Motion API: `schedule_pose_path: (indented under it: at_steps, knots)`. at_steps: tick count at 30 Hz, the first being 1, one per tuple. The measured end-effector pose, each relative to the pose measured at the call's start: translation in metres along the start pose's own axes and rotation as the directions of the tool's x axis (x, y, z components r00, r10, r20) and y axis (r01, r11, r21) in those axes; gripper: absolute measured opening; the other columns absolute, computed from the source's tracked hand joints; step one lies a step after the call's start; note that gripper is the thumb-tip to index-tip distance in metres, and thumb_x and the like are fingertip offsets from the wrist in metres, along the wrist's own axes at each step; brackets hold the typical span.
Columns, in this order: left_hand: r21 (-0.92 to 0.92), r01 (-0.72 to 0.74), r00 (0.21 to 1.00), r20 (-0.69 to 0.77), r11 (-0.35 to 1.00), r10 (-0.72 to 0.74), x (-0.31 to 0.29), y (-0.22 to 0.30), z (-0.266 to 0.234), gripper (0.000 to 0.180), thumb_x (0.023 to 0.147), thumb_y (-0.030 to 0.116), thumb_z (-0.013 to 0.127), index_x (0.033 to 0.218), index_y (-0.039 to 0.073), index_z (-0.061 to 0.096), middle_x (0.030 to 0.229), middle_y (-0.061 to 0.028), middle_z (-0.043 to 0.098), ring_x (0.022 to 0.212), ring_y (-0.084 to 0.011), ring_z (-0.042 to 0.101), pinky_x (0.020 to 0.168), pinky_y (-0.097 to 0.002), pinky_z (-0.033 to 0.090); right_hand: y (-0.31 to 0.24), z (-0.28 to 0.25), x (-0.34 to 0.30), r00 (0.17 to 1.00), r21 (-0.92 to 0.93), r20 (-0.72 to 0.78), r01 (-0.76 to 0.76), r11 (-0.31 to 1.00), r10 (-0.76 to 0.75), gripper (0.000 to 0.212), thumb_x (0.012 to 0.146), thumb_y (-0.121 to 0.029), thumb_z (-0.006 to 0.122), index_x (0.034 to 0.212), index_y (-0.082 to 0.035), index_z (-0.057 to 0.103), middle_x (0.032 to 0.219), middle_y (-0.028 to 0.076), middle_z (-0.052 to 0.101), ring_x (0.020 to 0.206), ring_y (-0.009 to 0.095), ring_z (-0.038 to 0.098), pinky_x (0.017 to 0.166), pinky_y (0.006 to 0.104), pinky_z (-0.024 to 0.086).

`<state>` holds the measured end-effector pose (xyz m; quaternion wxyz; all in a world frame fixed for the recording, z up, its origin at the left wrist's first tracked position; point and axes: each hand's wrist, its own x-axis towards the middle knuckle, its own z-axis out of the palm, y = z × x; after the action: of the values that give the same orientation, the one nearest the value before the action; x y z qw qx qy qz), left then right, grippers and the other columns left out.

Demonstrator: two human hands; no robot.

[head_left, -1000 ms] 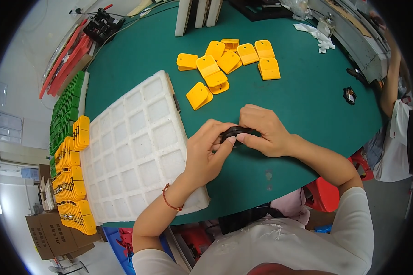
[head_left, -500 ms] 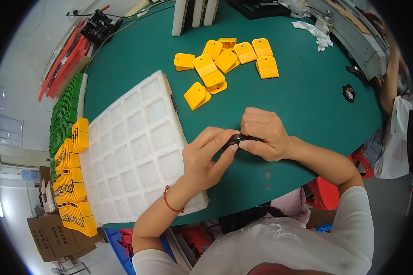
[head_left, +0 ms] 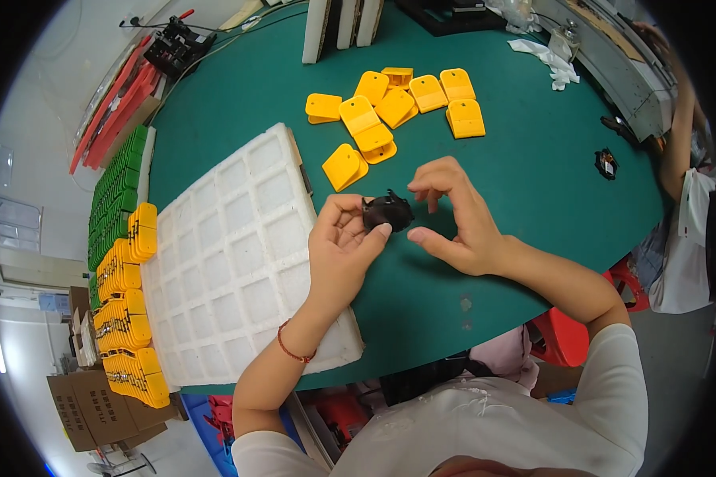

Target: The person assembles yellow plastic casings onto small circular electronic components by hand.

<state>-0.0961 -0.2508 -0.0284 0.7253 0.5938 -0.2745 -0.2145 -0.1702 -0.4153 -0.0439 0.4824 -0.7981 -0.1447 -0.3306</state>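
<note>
A small round black plastic part (head_left: 387,212) with little tabs along its rim is held in my left hand (head_left: 344,242), thumb on its lower edge and fingers behind. Just to its right, my right hand (head_left: 461,222) is open, its thumb and curled fingers apart with nothing between them. Both hands are over the green table, right of a white foam tray (head_left: 235,254) with square pockets. Beyond the hands lie several yellow plastic clips (head_left: 361,114), some overlapping.
Rows of yellow clips (head_left: 123,318) and green clips (head_left: 115,199) line the tray's left side. White foam boards (head_left: 317,32) stand at the back. Another black part (head_left: 605,164) lies at the right, near a grey metal machine (head_left: 624,71). A co-worker's arm (head_left: 678,143) shows at the far right.
My right hand has let go of the black part and drawn slightly away, its fingers opening. My left hand has lifted and tilted the part, so its broad side shows.
</note>
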Motion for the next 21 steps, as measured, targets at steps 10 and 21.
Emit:
schedule_pose_path:
  at_steps: [10, 21]
  knots:
    - [-0.067, 0.196, 0.980, 0.026, 0.978, -0.195, 0.0031, 0.0052, 0.0017, 0.027, 0.075, -0.005, 0.061, 0.099, -0.003, 0.048, 0.094, -0.0099, 0.056, 0.087, -0.0130, 0.057, 0.077, -0.0228, 0.047, 0.0009, 0.0038, -0.0033, 0.987, 0.066, 0.110, -0.128, 0.990, 0.121, 0.033, 0.079, -0.019, 0.058, 0.104, -0.002, 0.044, 0.089, 0.010, 0.046, 0.073, 0.019, 0.047, 0.062, 0.0283, 0.039]
    - [-0.066, 0.237, 0.971, 0.002, 0.969, -0.237, 0.0034, 0.0058, 0.0029, 0.021, 0.077, -0.002, 0.061, 0.096, -0.006, 0.053, 0.090, -0.0117, 0.060, 0.080, -0.0127, 0.060, 0.073, -0.0225, 0.050, 0.0047, 0.0067, -0.0023, 0.883, 0.304, 0.171, -0.470, 0.829, 0.438, 0.016, 0.083, -0.014, 0.054, 0.089, 0.001, 0.052, 0.076, 0.005, 0.052, 0.066, 0.009, 0.049, 0.059, 0.0225, 0.041]
